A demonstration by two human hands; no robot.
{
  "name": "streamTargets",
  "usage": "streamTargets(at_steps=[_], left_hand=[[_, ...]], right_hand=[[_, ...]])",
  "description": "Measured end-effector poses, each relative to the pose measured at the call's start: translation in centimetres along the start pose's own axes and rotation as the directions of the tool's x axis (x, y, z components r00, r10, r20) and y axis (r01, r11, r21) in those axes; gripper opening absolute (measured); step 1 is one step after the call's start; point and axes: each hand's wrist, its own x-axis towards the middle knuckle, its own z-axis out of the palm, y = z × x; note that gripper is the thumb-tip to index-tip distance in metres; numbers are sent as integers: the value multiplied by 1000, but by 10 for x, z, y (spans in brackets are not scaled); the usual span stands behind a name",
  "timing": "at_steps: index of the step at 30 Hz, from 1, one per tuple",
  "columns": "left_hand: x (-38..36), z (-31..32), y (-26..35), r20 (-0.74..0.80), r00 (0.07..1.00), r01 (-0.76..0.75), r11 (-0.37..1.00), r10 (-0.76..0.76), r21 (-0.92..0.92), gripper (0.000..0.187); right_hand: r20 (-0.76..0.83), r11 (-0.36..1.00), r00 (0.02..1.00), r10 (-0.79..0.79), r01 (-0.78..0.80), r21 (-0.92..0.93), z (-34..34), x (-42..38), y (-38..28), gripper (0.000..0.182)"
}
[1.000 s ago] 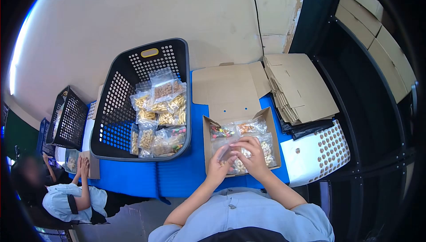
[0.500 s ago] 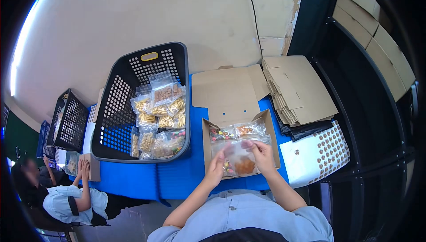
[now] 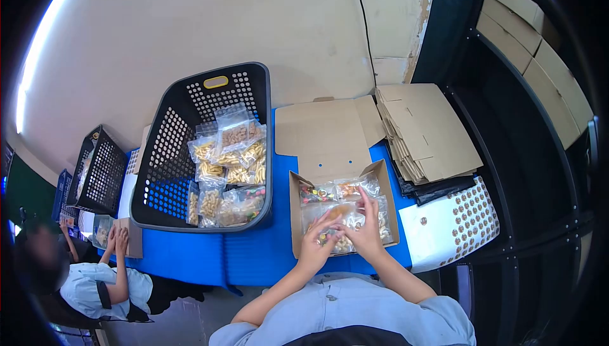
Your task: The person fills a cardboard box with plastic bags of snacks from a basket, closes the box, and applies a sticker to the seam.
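Observation:
An open cardboard box stands in front of me with several clear bags of snacks or sweets inside. Over it, both hands hold a clear plastic bag with orange-brown contents. My left hand is closed at the bag's left side, fingertips partly blurred. My right hand grips the near right side, its fingers raised around the bag. Beneath lie a bag of colourful sweets and a bag of orange pieces at the back, with pale nut-like pieces lower down, partly hidden by my hands.
A dark perforated basket with several snack bags stands left. Flattened cardboard boxes are stacked at right, beside a sheet of round stickers. Another person works at far left near a smaller basket. Shelving stands right.
The orange-brown contents have moved from the bag's near end to its far end, between my fingers. Both hands have come closer together, and pale pieces in the box now show.

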Motion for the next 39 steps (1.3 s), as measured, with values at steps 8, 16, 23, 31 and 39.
streamTargets(at_steps=[8, 16, 23, 31, 39], left_hand=[[5, -13, -1, 29, 999, -22, 1000, 21, 19, 23], [5, -25, 3, 199, 976, 139, 948, -83, -287, 33], [0, -9, 5, 245, 956, 246, 894, -160, -374, 38], [-4, 1, -17, 36, 984, 172, 866, -175, -470, 34], [-5, 1, -5, -19, 972, 171, 758, -235, -630, 38]], right_hand=[[296, 956, 955, 0, -87, 281, -4, 5, 41, 20], [473, 854, 870, 139, -347, 387, -16, 11, 22, 28], [357, 632, 932, 71, -319, 706, -13, 11, -10, 42], [463, 766, 868, 180, -419, 488, 5, -16, 6, 46], [454, 797, 865, 214, -423, 431, 9, -14, 0, 42]])
